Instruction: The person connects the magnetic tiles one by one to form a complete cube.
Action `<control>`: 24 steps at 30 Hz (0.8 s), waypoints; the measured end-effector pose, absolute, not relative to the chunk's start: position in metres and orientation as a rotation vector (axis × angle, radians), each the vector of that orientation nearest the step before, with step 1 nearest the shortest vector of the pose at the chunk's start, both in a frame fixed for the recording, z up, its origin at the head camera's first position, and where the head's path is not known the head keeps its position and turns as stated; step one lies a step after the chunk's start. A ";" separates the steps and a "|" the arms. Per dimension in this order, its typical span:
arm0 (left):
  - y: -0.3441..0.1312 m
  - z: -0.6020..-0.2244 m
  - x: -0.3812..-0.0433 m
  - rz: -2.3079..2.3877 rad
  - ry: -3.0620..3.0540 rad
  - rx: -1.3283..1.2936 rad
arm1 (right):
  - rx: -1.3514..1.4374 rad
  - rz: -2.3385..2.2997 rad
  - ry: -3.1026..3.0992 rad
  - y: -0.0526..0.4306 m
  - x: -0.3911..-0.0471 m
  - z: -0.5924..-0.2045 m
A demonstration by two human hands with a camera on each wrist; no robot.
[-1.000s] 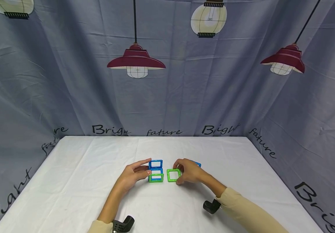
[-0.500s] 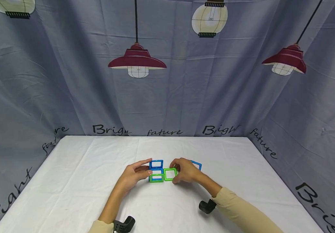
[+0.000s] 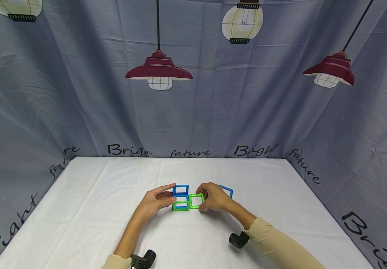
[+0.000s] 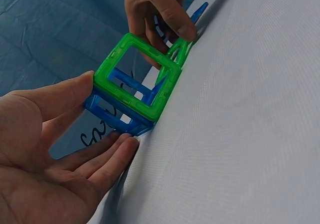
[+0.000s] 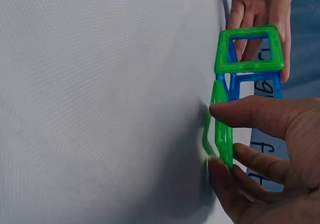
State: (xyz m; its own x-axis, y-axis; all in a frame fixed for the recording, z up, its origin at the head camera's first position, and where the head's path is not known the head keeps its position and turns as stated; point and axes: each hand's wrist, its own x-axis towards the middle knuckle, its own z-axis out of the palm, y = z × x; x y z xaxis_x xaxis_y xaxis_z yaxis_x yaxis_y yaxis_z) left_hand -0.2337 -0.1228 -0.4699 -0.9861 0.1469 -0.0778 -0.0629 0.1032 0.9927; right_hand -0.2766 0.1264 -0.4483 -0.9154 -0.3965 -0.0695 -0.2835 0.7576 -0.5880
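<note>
At the left hand's (image 3: 151, 203) three o'clock on the white-covered surface (image 3: 89, 209) stands a block of blue and green magnetic tiles (image 4: 125, 99), held lightly between the thumb and the spread fingertips. The right hand (image 3: 214, 197) pinches a green square magnetic tile (image 5: 223, 129) between thumb and fingers at its nine o'clock, right up against the block's three o'clock side, while a partly hidden blue magnetic tile (image 3: 227, 188) sits at that hand's two o'clock.
</note>
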 end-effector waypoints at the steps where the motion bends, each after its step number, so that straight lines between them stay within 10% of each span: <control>1: -0.123 -0.470 -0.234 2.003 2.213 0.086 | -0.538 -0.884 2.761 0.126 -0.276 -0.448; 24: -0.124 -0.470 -0.234 2.001 2.206 0.105 | -0.540 -1.076 2.592 0.124 -0.275 -0.417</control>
State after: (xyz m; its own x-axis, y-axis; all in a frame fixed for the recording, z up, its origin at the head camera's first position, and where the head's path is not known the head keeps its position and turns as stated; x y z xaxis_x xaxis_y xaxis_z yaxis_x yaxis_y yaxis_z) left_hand -0.2338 -0.1235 -0.4701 -0.9845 0.1600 -0.0718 -0.0559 0.1017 0.9932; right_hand -0.2749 0.1240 -0.4167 -0.8902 -0.4410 -0.1145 -0.2303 0.6524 -0.7221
